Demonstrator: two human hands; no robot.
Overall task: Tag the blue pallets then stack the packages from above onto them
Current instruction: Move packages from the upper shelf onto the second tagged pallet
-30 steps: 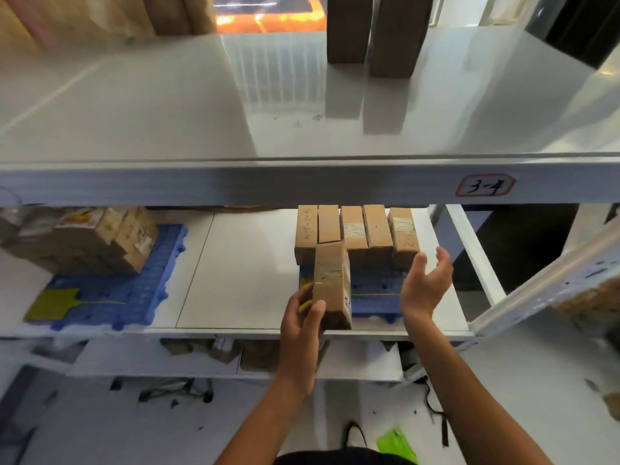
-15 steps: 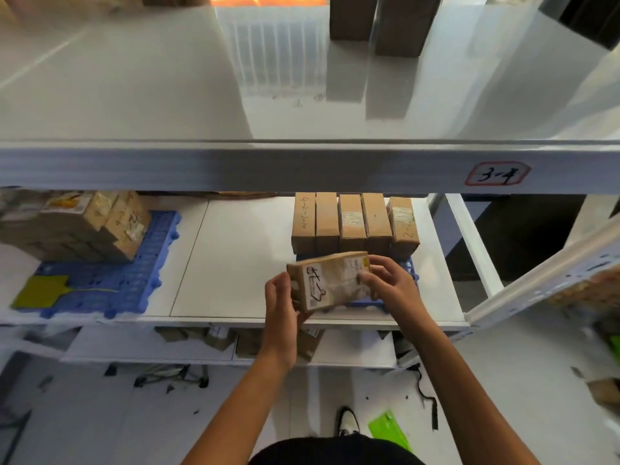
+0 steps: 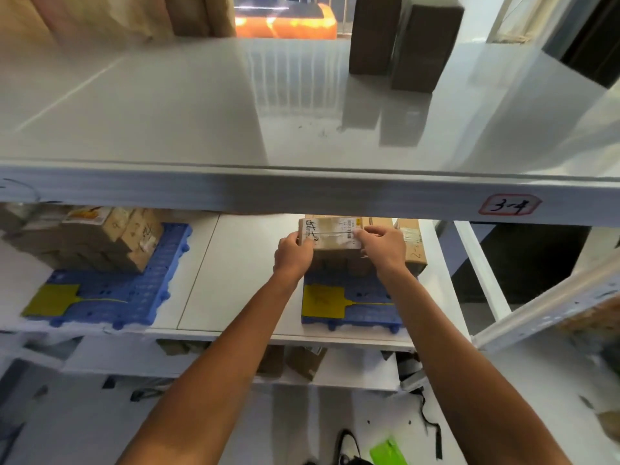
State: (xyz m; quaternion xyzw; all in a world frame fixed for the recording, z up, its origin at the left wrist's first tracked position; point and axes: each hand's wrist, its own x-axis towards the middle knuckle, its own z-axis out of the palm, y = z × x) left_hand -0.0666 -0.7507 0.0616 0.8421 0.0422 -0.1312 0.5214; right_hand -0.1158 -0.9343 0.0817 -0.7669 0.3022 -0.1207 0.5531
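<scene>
A labelled brown cardboard package [image 3: 330,233] is gripped at its ends by the left hand [image 3: 293,251] and right hand [image 3: 382,243], fingers closed on it, atop the row of brown boxes [image 3: 414,245] on the right blue plastic pallet [image 3: 369,313]. A yellow tag [image 3: 323,302] lies on its near part. The left blue pallet [image 3: 134,290] carries stacked boxes [image 3: 110,236].

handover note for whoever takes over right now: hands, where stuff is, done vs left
Left hand and right hand: both grip one package, lying flat on top of the upright row on the right blue pallet.
Left blue pallet carries a stack of packages.
Done: a yellow tag lies on each pallet; both are part loaded.
Left: release this package, then bring down the two packages on the upper shelf.
</scene>
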